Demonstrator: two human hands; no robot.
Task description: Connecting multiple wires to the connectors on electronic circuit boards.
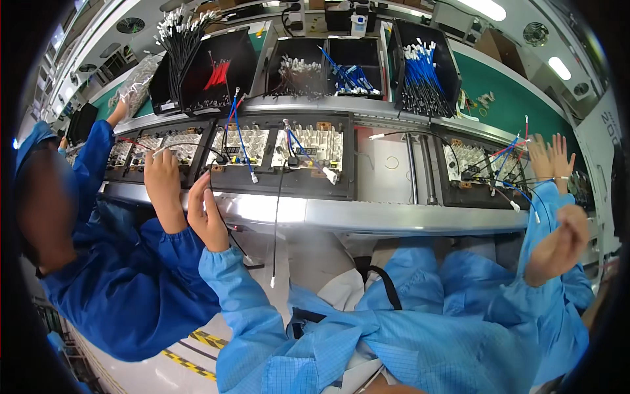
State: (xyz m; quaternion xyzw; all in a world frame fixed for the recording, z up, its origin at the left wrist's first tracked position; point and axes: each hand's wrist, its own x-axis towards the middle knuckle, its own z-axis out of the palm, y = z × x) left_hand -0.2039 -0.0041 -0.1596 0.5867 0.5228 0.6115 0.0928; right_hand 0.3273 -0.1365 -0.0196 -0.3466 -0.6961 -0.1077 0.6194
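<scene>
My left hand (209, 217) is raised at the bench's front edge, fingers stretched and apart, with no held thing visible. A black cable (226, 226) runs down close beside it. Just beyond is a black fixture tray (282, 180) bearing two white circuit boards with small digit displays. From the left circuit board (256, 148) rise blue, red and black wires; the right circuit board (321, 146) has blue and black wires with white connectors. My right hand (559, 246) is in the air at the right, before the bench edge. Its fingers look bent but smeared, and their grip is unclear.
A co-worker's hand (164, 184) touches boards at the left. Another person's hands (551, 157) are by the wired board (466, 161) at the right. Behind stand black bins holding black cables (180, 36), red wires (216, 75) and blue wires (420, 65). A metal rail (367, 213) edges the bench.
</scene>
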